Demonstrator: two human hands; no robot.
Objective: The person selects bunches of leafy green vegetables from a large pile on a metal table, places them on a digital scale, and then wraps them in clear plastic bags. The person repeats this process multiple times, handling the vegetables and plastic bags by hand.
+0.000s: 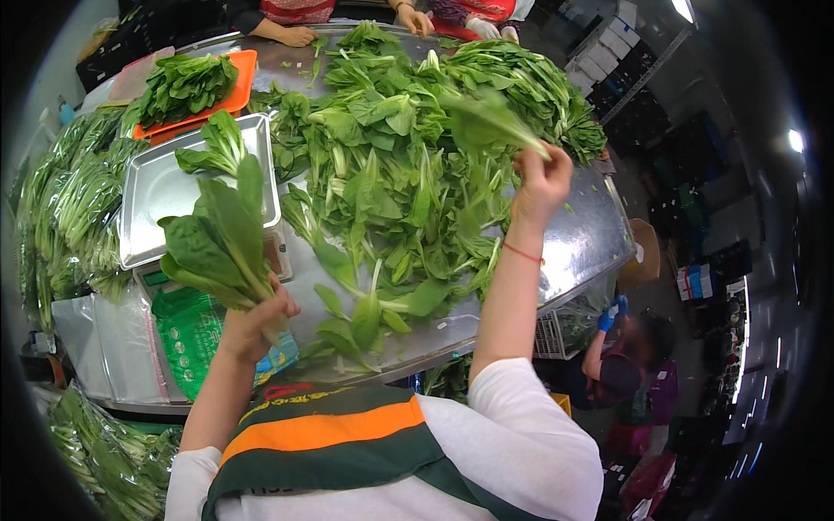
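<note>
My left hand (260,319) grips a small bunch of leafy greens (221,247) by the stems, its leaves fanned upward in front of the scale. Out to the right, my right hand (544,179) pinches the stem end of a single leafy green (488,124), which is blurred. Beneath it spreads a large heap of loose greens (391,182) on the metal table (580,228). A shallow metal tray (163,189) rests on a weighing scale (280,251) to the left. One small cluster of greens (225,146) lies in that tray.
Behind the tray, an orange tray (242,81) bears piled greens. Bagged greens (85,215) line the left side, near clear plastic bags (111,345) and a green printed bag (189,338). Other people's hands (296,34) are at the far edge. Another person with blue gloves (609,316) is at right.
</note>
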